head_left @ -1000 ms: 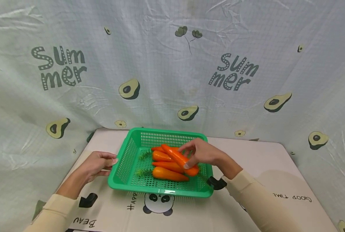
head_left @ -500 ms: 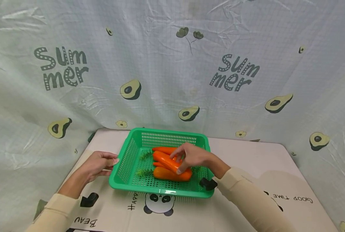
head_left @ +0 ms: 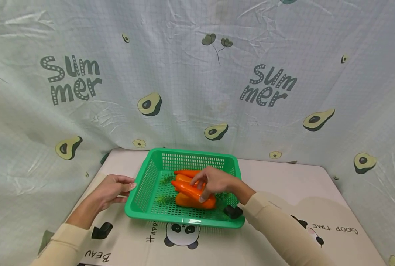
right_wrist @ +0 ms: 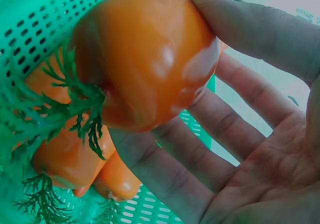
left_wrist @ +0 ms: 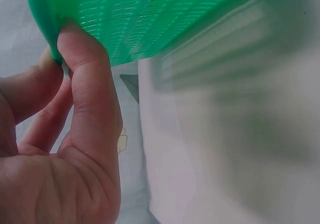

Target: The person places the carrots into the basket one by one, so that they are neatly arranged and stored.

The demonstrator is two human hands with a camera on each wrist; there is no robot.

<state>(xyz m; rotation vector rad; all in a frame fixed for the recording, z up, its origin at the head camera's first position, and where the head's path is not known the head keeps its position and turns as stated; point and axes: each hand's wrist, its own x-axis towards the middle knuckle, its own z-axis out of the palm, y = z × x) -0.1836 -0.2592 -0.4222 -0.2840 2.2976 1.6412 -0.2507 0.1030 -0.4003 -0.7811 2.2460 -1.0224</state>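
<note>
My right hand (head_left: 219, 181) holds a shiny orange carrot (head_left: 189, 190) between thumb and fingers, over the other carrots in a green plastic basket (head_left: 184, 221). Up close in the right wrist view, the thick end of the held carrot (right_wrist: 145, 54) shows feathery green leaves (right_wrist: 65, 99). Beneath it lies another carrot (head_left: 192, 202), partly covered; a thinner one (head_left: 185, 172) rests toward the back. At the basket's left side, my left hand (head_left: 112, 190) pinches the rim. The left wrist view shows thumb and forefinger on that green rim (left_wrist: 42, 29).
A pale table (head_left: 284, 184) printed with words and a panda (head_left: 182, 234) bears the basket. Behind and at both sides hangs a light curtain (head_left: 184, 74) with avocado prints. Black pieces (head_left: 102, 230) sit by both wrists.
My right hand has carried the carrot left and toward the near side of the basket, lower onto the pile. The left hand keeps its place on the rim.
</note>
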